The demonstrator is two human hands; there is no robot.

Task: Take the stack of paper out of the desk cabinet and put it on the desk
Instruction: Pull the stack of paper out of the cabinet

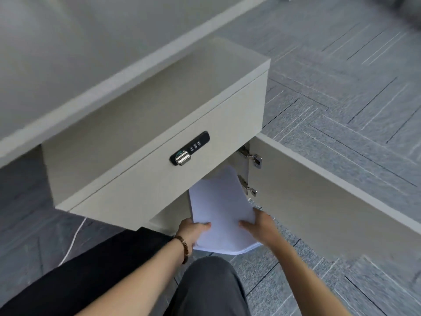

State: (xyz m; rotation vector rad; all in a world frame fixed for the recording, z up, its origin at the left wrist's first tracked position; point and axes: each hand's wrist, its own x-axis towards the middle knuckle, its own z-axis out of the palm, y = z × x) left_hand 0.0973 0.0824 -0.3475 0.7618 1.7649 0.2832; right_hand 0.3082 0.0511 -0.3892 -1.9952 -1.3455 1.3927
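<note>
A white stack of paper [222, 208] sticks halfway out of the grey desk cabinet [141, 179], its far end still under the cabinet's drawer front. My left hand [190, 232] grips the stack's near left edge, thumb on top. My right hand [258, 225] holds the near right edge the same way. The stack sags a little at its near end. The pale desk [68, 53] top spreads above and to the left of the cabinet.
The cabinet door [319, 201] stands swung open to the right, with two metal hinges [250, 156]. A black combination lock [190, 148] sits on the drawer front. My knee [209, 283] is below the paper. Grey carpet tiles [341, 87] cover the floor; a white cable [75, 240] runs at left.
</note>
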